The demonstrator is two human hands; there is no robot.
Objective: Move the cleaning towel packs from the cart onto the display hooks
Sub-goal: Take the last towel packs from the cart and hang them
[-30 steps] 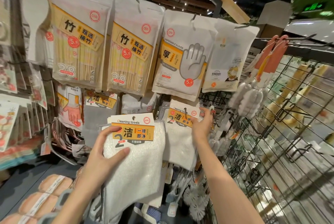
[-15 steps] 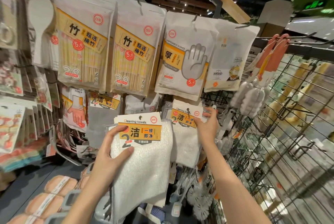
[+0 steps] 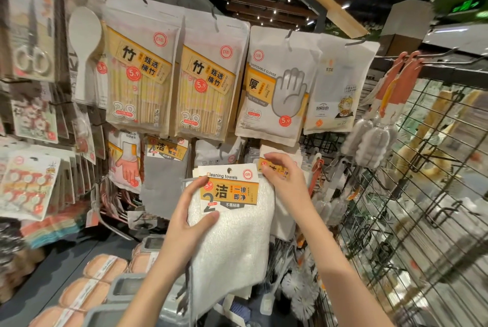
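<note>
One towel pack [image 3: 277, 168] seems already hung, pinched by the right hand [image 3: 284, 181], while the left hand [image 3: 188, 217] grips another pack [image 3: 232, 226] not yet hooked.

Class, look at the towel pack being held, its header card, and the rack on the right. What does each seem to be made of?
Cleaning towel pack: soft white cloth, probably microfibre; its surface looks nubbly and it drapes limp.
Header card: printed cardboard, seemingly matte; flat, with crisp edges and a punched hanging hole.
Rack: dark wire grid, likely coated metal; thin straight crossing rods.
</note>
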